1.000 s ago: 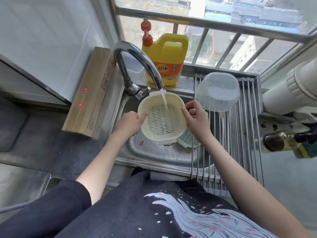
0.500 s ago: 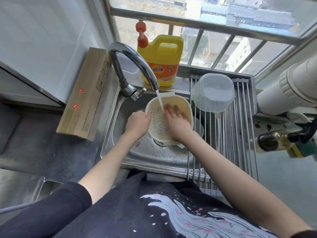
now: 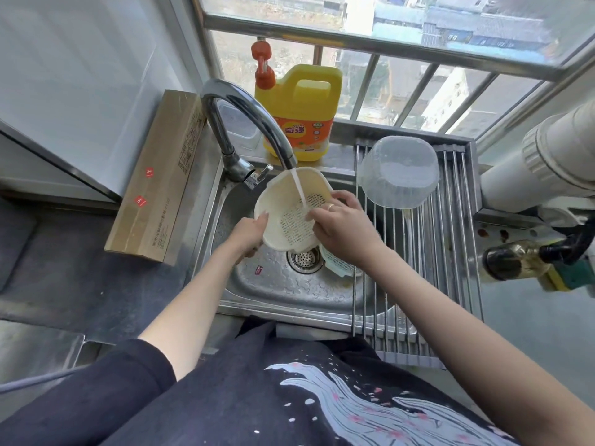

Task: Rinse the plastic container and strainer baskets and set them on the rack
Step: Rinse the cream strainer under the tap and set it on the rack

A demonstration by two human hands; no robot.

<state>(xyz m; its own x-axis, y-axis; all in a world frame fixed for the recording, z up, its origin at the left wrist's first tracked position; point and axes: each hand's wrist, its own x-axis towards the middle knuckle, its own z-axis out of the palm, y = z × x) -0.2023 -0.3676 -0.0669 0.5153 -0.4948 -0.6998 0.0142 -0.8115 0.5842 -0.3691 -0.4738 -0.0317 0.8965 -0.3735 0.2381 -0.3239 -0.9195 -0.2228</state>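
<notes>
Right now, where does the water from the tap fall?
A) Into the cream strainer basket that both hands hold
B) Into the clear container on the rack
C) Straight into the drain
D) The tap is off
A: the stream lands inside the cream strainer basket, gripped by the left hand and the right hand over the sink.

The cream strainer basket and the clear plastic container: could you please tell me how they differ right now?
The cream strainer basket is opaque and perforated; the clear plastic container is translucent with solid walls. The basket is held tilted under the running tap by the left hand and right hand over the sink; the container sits upside down on the rack, untouched. Both are plastic, bowl-shaped.
</notes>
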